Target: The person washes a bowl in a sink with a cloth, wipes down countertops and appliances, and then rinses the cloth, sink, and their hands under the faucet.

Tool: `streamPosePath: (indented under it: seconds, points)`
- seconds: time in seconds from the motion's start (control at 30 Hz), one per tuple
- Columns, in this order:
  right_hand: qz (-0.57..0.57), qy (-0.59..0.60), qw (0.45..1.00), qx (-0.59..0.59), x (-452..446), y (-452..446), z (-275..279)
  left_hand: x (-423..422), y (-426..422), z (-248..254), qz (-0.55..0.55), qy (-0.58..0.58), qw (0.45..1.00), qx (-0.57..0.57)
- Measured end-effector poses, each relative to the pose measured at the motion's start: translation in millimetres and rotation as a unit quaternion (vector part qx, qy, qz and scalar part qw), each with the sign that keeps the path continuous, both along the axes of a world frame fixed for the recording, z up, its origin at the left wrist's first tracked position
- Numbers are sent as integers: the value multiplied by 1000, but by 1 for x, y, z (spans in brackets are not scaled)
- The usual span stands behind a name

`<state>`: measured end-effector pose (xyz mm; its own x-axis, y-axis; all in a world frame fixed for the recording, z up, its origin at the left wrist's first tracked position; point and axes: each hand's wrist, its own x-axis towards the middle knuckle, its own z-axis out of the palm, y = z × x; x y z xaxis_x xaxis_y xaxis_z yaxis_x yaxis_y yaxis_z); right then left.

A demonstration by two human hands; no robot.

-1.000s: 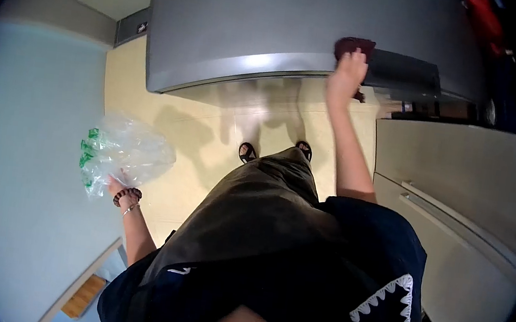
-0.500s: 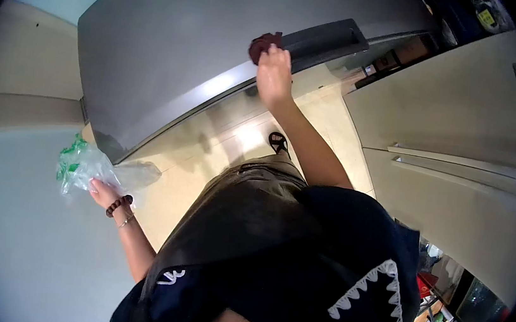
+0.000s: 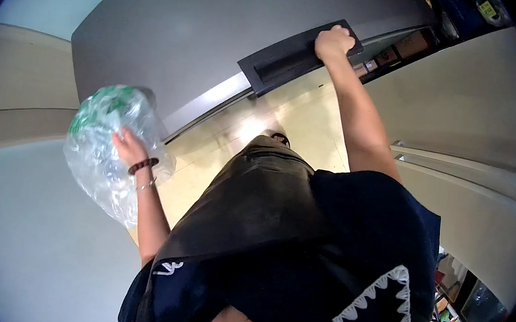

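Nearest, at the bottom of the frame, is the person's dark top (image 3: 376, 238), with a white toothed trim (image 3: 406, 305) at lower right, and above it, in the centre, a dark brown garment (image 3: 253, 205). At the left of the frame, the left hand (image 3: 131, 148) has hold of a clear plastic bag (image 3: 95, 161) with green print, its fingers partly bent against the film; on its wrist there is a dark beaded bracelet (image 3: 143, 166). The bag spreads around this hand and overlaps the lower left part of the grey door. Above the centre, to the right, the right hand (image 3: 335, 42) lies on the right end of a black handle (image 3: 282, 62), with bent fingers; I cannot tell whether it grips the handle or has something under the palm. The handle sits at the edge of the large grey door (image 3: 223, 17), in the upper part of the frame. Farther below are one sandal (image 3: 281, 139) and the pale floor (image 3: 208, 149).
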<state>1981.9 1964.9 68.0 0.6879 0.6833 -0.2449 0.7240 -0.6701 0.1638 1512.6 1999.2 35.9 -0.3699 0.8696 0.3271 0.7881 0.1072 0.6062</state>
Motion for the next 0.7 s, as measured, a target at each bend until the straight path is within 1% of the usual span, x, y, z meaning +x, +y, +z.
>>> streamPosePath:
  seconds: [0.03, 0.07, 0.13, 0.17, 0.2, 0.23, 0.27, 0.3, 0.33, 0.37, 0.4, 0.43, 0.47, 0.53, 0.57, 0.6, 0.63, 0.67, 0.7]
  points:
    - [13, 0, 1000, -16, -8, 6, -7, 20, 7, -1, -23, -32, 999, -7]
    - [20, -6, 1000, -7, -20, 11, -19, 23, 17, -15, -40, -3, 999, -21]
    - [90, 8, 995, 33, -53, -7, 4, 50, 7, 13, -73, 12, 997, -24]
    - [133, 24, 990, 44, -70, -8, -3, 58, 10, 2, -78, 12, 997, -27]
    - [160, 30, 984, 76, -90, -8, -16, 66, 12, -9, -71, 56, 996, 1]
    - [199, 73, 973, 95, -109, -10, -16, 70, 15, -15, -65, 101, 992, 31]
    - [208, 81, 971, 89, -124, -9, -13, 70, 16, -18, -72, 102, 992, 29]
    - [227, 103, 956, 152, -127, -14, -23, 71, 15, -18, -69, 104, 991, 38]
    - [219, 99, 959, 153, -120, -19, -38, 72, 14, -20, -67, 104, 991, 47]
    - [194, 187, 900, 342, -108, -31, -54, 67, 18, -27, -76, 115, 988, 64]
    - [165, 263, 798, 517, -92, -41, -61, 63, 20, -31, -83, 120, 987, 63]
    - [64, 203, 793, 571, -84, -58, -60, 64, 20, -30, -83, 124, 987, 62]
    - [-34, 142, 776, 614, -74, -77, -59, 66, 18, -28, -79, 128, 987, 59]
    - [-186, 70, 740, 642, -50, -99, -98, 70, 17, -23, -76, 122, 988, 47]
    - [-184, 71, 742, 641, -41, -99, -119, 71, 15, -22, -76, 121, 989, 38]
    - [-125, 77, 750, 645, -30, -94, -140, 71, 14, -21, -75, 123, 989, 37]
    - [-65, 82, 754, 648, -25, -86, -142, 71, 14, -21, -71, 132, 988, 32]
    - [2, 91, 772, 629, -19, -76, -144, 73, 15, -20, -65, 142, 987, 29]
    - [20, 73, 782, 619, -10, -66, -146, 72, 14, -21, -63, 146, 987, 28]
